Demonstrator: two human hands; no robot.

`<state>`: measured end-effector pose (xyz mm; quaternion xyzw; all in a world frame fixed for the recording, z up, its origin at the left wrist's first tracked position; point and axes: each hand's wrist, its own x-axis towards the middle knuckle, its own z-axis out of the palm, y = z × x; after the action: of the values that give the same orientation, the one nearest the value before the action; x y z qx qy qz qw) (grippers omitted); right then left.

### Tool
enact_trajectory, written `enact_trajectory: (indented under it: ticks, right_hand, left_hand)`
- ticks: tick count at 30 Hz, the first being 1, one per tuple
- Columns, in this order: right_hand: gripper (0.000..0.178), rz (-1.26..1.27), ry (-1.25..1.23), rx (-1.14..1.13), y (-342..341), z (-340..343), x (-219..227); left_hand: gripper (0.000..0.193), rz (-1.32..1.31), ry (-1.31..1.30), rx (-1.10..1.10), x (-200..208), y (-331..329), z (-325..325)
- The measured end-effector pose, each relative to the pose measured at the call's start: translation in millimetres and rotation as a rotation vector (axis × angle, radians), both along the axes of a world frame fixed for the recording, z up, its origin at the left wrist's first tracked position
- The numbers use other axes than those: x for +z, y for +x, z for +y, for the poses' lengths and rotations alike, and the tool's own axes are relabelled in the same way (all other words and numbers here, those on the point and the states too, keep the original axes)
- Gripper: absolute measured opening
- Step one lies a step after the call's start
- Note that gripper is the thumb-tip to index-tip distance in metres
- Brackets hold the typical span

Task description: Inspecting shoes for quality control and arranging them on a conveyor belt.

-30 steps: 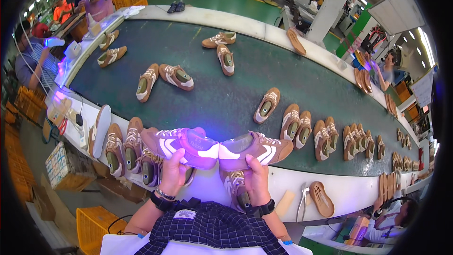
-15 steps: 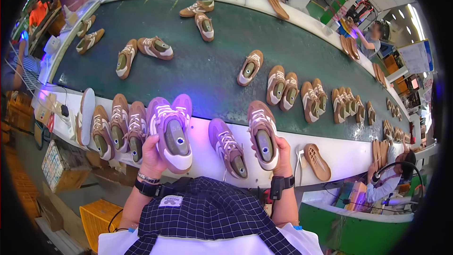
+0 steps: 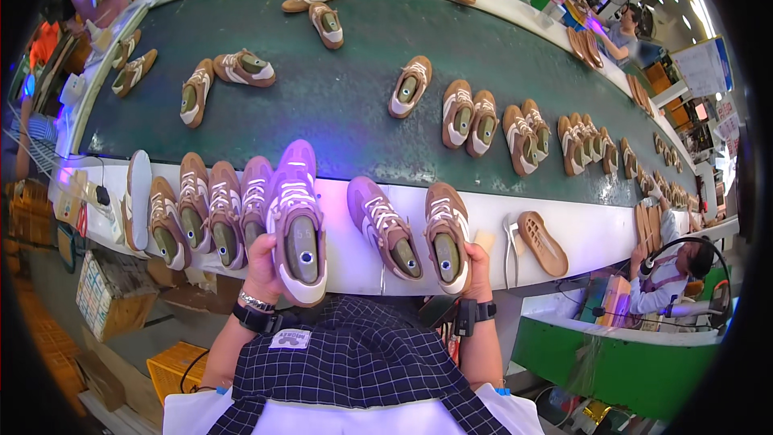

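Note:
My left hand grips a brown-and-white sneaker by the side of its heel. The sneaker tilts toward me in purple light, showing an olive insert with a metal-rimmed hole inside. Closed round the heel side of another sneaker is my right hand; that one is at the white ledge, toe pointing away. Between them a third sneaker rests on the ledge, untouched, its toe angled left. Just left of the sneaker in my left hand stands a row of several similar sneakers.
Beyond the white ledge lies a dark green belt carrying many sneakers. Right of my right hand are a pincer-like metal tool and a tan sole. A co-worker sits farther right. A yellow crate stands low left.
The right-hand sneaker has come closer to the middle one. The left-hand sneaker now stands apart from the one behind it, which shows in the row. The view has shifted.

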<state>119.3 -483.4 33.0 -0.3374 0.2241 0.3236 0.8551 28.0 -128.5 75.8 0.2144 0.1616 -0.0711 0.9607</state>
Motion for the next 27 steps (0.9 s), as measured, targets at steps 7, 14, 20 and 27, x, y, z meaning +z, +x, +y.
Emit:
enact_trajectory:
  ticks: [7,14,20,27]
  right_hand:
    - [0.049,0.040,-0.066,0.007,-9.1,7.2,-13.1]
    - [0.052,0.074,-0.016,0.073,-34.5,17.1,-12.9]
    - [0.054,0.064,0.015,0.071,-38.6,10.5,-29.3]
    - [0.054,0.051,0.078,0.012,-45.4,13.1,-35.7]
  left_hand:
    - [0.048,0.246,0.128,-0.086,-56.2,4.9,-10.1]
    - [0.036,-0.208,1.315,-0.127,23.9,34.8,-23.8]
    - [0.044,-0.177,1.901,-0.647,-15.9,159.5,-82.9]
    - [0.055,0.046,1.771,-0.807,-28.5,175.1,-95.8]
